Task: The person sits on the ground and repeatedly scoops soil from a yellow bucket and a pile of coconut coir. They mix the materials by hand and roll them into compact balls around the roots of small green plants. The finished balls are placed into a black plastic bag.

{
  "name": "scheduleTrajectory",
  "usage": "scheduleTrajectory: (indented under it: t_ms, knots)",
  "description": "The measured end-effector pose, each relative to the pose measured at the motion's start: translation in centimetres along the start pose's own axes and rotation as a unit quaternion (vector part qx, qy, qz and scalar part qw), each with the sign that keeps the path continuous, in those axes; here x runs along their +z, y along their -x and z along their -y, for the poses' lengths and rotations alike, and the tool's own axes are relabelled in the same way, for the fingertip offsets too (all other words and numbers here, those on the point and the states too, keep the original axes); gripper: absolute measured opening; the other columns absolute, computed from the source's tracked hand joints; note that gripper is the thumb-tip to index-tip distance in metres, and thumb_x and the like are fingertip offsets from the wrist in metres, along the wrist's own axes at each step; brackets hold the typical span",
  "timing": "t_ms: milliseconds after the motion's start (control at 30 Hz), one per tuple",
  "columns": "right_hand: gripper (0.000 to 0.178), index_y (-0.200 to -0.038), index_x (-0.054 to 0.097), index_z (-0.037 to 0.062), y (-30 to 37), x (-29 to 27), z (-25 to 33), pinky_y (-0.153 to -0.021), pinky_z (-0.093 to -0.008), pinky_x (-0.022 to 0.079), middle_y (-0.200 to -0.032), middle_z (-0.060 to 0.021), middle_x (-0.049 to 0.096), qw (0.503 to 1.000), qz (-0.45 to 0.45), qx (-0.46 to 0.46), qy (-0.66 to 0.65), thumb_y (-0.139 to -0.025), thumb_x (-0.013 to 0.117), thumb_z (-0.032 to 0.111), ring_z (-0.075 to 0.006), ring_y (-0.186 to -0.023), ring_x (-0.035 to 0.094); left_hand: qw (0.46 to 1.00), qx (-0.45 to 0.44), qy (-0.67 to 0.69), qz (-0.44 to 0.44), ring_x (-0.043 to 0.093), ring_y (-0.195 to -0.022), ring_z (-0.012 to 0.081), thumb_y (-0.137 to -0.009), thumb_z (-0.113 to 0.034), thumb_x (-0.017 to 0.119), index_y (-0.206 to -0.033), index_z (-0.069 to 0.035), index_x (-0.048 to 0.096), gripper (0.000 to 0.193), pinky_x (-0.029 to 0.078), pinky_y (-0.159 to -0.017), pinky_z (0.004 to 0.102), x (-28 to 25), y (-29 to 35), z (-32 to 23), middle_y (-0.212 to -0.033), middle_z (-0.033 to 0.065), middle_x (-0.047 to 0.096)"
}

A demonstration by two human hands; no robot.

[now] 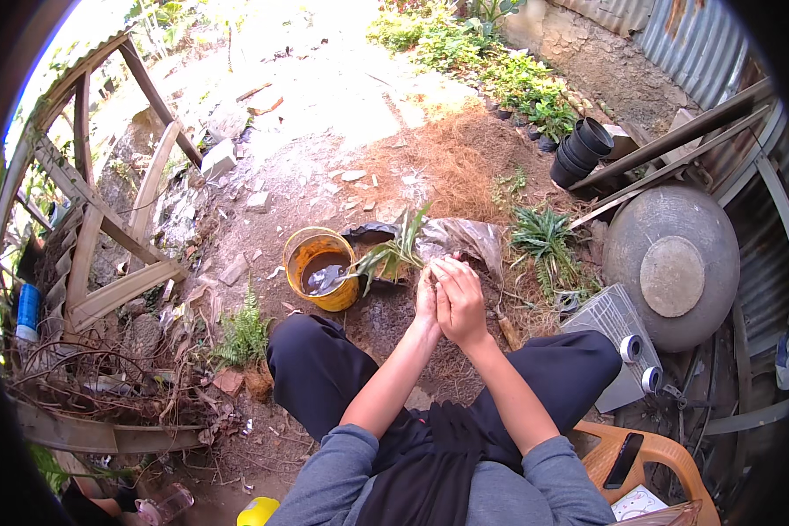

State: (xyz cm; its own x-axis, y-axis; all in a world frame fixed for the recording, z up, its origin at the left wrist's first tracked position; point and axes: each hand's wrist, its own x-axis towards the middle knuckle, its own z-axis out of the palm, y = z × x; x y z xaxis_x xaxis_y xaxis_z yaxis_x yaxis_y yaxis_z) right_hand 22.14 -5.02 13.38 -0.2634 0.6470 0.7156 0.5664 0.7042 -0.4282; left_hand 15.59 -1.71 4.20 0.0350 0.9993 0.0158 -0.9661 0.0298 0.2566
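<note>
In front of my knees, my left hand [426,302] and my right hand [461,302] are pressed together, fingers closed. A leafy green plant [398,252] sticks out between them, its long narrow leaves leaning left. Its base is hidden inside my hands. Just left of the leaves stands a yellow bucket [333,298] with dark, muddy liquid in it. Behind my hands lies a crumpled plastic bag [469,241], partly covered by them. A black plastic piece [368,231] lies on the soil between the bucket and the bag.
Right of my hands grow green plants [542,235]. Farther right are a large round grey pot [671,263], stacked black pots [580,151] and a grey box [612,329]. A phone [623,461] rests on an orange plastic chair [666,447]. Wooden frames [105,219] lean at left.
</note>
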Motion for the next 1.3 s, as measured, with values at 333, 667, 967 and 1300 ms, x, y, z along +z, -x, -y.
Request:
scheduleTrajectory:
  t_ms: [333, 667, 967, 1300]
  knots:
    - [0.042, -0.117, 0.050, -0.0004, 2.8, 0.2, -3.3, -0.097, -0.0350, 0.033, -0.121, -0.0122, 0.048, 0.916, -0.133, 0.227, -0.303, -0.080, 0.059, 0.017, -0.0231, -0.114, 0.044, 0.995, -0.068, 0.030, -0.070, 0.053, -0.098, 0.0199, -0.092, -0.041, 0.034, -0.113, -0.008, 0.049, 0.043, 0.042, -0.090, 0.0362, 4.5, -0.2, -0.9, -0.111, 0.0081, 0.055]
    - [0.047, -0.115, 0.049, -0.0018, 3.2, 1.1, -3.9, -0.094, -0.0357, 0.036, -0.115, -0.0145, 0.050, 0.938, -0.113, 0.238, -0.226, -0.074, 0.066, 0.012, -0.0239, -0.111, 0.046, 0.980, -0.108, -0.089, -0.139, 0.050, -0.106, 0.0192, -0.091, -0.041, 0.038, -0.117, -0.009, 0.048, 0.042, 0.042, -0.090, 0.0354, 5.5, 1.1, -0.3, -0.112, 0.0087, 0.054]
    - [0.036, -0.108, 0.054, -0.0025, -1.2, -1.5, -2.0, -0.091, -0.0398, 0.039, -0.108, -0.0193, 0.055, 0.997, 0.028, 0.012, -0.069, -0.078, 0.056, 0.018, -0.0340, -0.103, 0.052, 0.990, -0.093, 0.103, -0.012, 0.043, -0.117, 0.0217, -0.092, -0.040, 0.030, -0.127, -0.006, 0.039, 0.049, 0.030, -0.102, 0.0380, 4.8, 0.4, -0.9, -0.126, 0.0111, 0.046]
    - [0.028, -0.105, 0.058, -0.0006, -0.6, 0.0, -3.2, -0.090, -0.0371, 0.040, -0.106, -0.0164, 0.058, 0.973, -0.027, 0.108, -0.202, -0.086, 0.048, 0.017, -0.0276, -0.102, 0.054, 0.995, -0.063, 0.038, -0.061, 0.046, -0.113, 0.0236, -0.092, -0.038, 0.035, -0.123, -0.006, 0.042, 0.045, 0.036, -0.098, 0.0384, 4.0, -0.3, -1.0, -0.122, 0.0132, 0.047]
